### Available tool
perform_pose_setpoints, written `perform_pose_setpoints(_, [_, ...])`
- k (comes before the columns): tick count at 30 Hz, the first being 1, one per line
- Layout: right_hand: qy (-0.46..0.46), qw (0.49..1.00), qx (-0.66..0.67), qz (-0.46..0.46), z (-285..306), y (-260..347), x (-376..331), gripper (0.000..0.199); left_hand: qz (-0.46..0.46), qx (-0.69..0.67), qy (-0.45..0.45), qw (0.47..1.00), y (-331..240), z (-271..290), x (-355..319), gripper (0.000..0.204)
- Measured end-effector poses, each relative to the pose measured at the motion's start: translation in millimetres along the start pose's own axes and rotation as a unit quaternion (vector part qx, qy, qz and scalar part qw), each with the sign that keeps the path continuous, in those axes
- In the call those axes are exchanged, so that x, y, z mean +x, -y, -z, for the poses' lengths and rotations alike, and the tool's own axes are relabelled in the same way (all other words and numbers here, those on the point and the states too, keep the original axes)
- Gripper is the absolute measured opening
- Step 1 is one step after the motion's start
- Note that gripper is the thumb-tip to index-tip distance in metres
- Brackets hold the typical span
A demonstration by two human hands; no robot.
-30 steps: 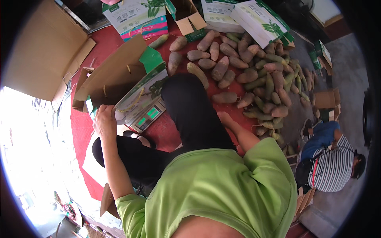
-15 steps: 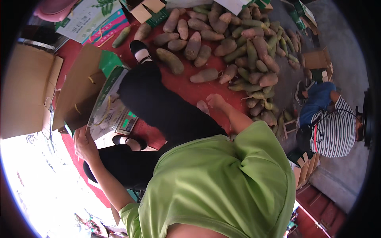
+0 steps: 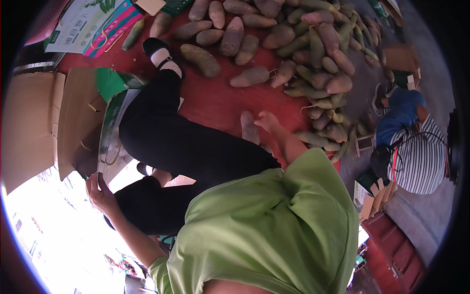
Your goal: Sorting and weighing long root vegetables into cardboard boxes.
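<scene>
My left hand [image 3: 101,197] pinches the lower corner of an open cardboard box [image 3: 81,117], which has a green flap and yellow cord loops inside. The box stands tilted beside my black-trousered leg. My right hand [image 3: 267,122] is over the red floor [image 3: 220,100], fingers loosely bent and apart, with nothing visible in them. Just left of its fingertips lies a pinkish radish [image 3: 248,128], its lower end hidden by my thigh. Ahead are several loose radishes, including a brown-green one [image 3: 200,60] by my shoe and a pale one with a root tail [image 3: 249,77].
A large pile of green and pinkish radishes [image 3: 318,46] spreads at the far right. A printed carton [image 3: 81,27] lies at the far left, another brown carton [image 3: 29,122] below it. At right, a person in a striped shirt [image 3: 418,161] bends near open boxes [image 3: 377,198].
The view has shifted. The box and my left hand have moved a little down and left, and the lit scale display beside the box is now hidden. More of the radish by my right hand shows.
</scene>
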State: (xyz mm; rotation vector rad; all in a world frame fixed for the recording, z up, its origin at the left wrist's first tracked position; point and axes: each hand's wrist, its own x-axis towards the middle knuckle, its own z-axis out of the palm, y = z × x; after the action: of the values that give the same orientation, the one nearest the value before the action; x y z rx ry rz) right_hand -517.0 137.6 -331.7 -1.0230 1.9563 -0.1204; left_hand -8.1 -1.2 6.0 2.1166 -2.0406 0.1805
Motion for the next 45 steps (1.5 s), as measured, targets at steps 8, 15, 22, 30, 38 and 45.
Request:
perform_pose_setpoints(8, [0.052, 0.992, 0.073, -0.091, -34, 33, -7, 0.087, 0.022, -0.003, 0.011, 1.0, -10, 8, 1, 0.015])
perform_pose_setpoints(15, [0.013, 0.998, -0.011, -0.068, -8, 63, -17, 0.092, 0.031, 0.008, 0.019, 0.999, -17, 17, -1, 0.02])
perform_pose_setpoints(22, [-0.094, 0.971, 0.115, 0.189, 93, 133, 16, 0.08, 0.015, 0.008, 0.014, 1.0, -17, 17, -3, 0.019])
perform_pose_setpoints(30, [-0.082, 0.844, 0.247, 0.469, 221, 418, -69, 0.07, 0.015, 0.014, 0.033, 0.999, -18, 17, -3, 0.02])
perform_pose_setpoints(38, [0.195, 0.717, 0.022, 0.669, 120, 588, -109, 0.071, 0.002, 0.003, 0.027, 1.0, -15, 15, 5, 0.017])
perform_pose_setpoints(45, [0.282, 0.534, -0.527, 0.598, -31, 613, -58, 0.088, -0.004, 0.009, 0.033, 0.999, -15, 16, -3, 0.012])
